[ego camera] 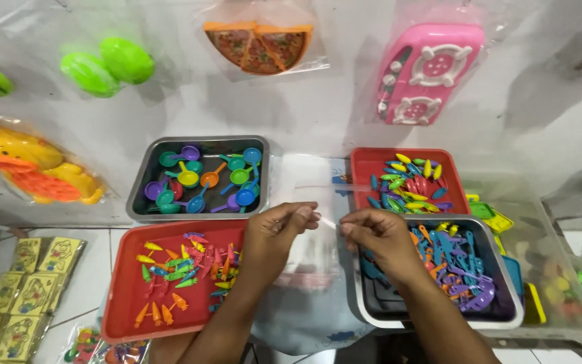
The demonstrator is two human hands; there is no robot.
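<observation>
Pinching clear bag (pixel 318 202) between toy-filled trays (pixel 122 296).

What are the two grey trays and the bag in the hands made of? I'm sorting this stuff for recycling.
The upper grey tray and the lower grey tray look like metal, probably steel: dull silver rolled rims with soft reflections. The bag, pinched by the left hand and right hand, looks like thin clear plastic film: see-through, glossy and crinkled.
</observation>
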